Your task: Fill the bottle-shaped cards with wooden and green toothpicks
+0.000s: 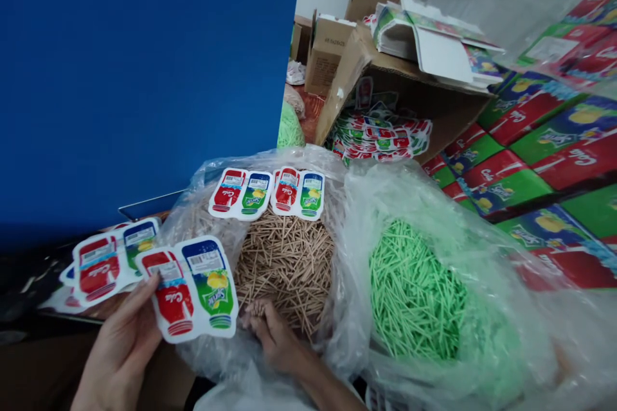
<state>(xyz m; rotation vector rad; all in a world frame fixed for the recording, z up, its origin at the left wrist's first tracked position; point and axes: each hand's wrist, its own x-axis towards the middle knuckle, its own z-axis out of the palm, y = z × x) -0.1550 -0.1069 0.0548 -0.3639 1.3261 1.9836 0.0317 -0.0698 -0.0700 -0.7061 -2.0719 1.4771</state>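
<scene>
My left hand (128, 334) grips a flat bottle-shaped Cola and Sprite packet (193, 289), thumb on its left edge. More such packets (96, 266) lie behind and left of that hand. Closed around a small bunch of brown sticks (258, 309), my right hand (279, 337) is just right of the held packet, over the near edge of a clear plastic bag (340, 218). Loose brown sticks (289, 257) fill that bag. Two further packets, a left one (240, 194) and a right one (299, 194), rest on the sticks at the far side.
To the right, another plastic bag (409, 205) holds green sticks (417, 295). A tilted cardboard box (337, 93) behind contains many packets (380, 138). Printed Cola and Sprite cartons (511, 173) are stacked at right. A large blue panel (144, 64) blocks the upper left.
</scene>
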